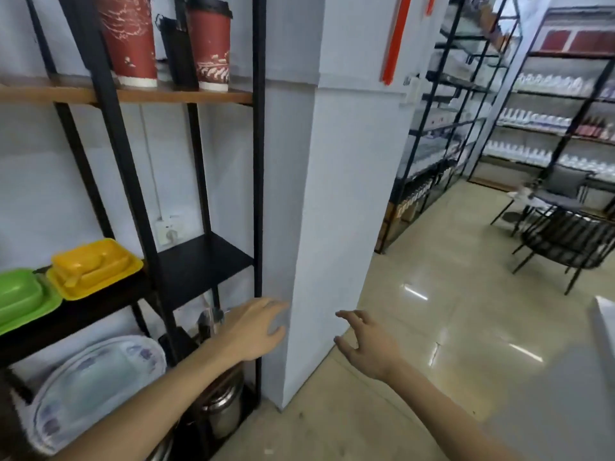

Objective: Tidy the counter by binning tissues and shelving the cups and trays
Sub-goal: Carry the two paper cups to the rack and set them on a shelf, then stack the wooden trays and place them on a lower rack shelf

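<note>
Both hands, left hand [254, 329] and right hand [364, 342], hover empty with fingers spread at lower centre. Two red cups [131, 38] stand upper left; a yellow tray [95, 269] and green tray [23, 299], each holding a matching dish, sit at the left edge.

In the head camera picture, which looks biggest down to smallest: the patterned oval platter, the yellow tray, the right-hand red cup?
1. Patterned oval platter, though it sits nearest the camera.
2. Yellow tray and right-hand red cup: too alike to rank.

Black metal shelf rack [258, 161] at left. Top wooden shelf [139, 94]: two red paper cups [128, 38], dark holder between. Middle black shelf [199, 264]: yellow tray [95, 269], green tray [23, 299] to its left. Lowest level: patterned white platter [96, 387], steel pots [221, 410].
</note>
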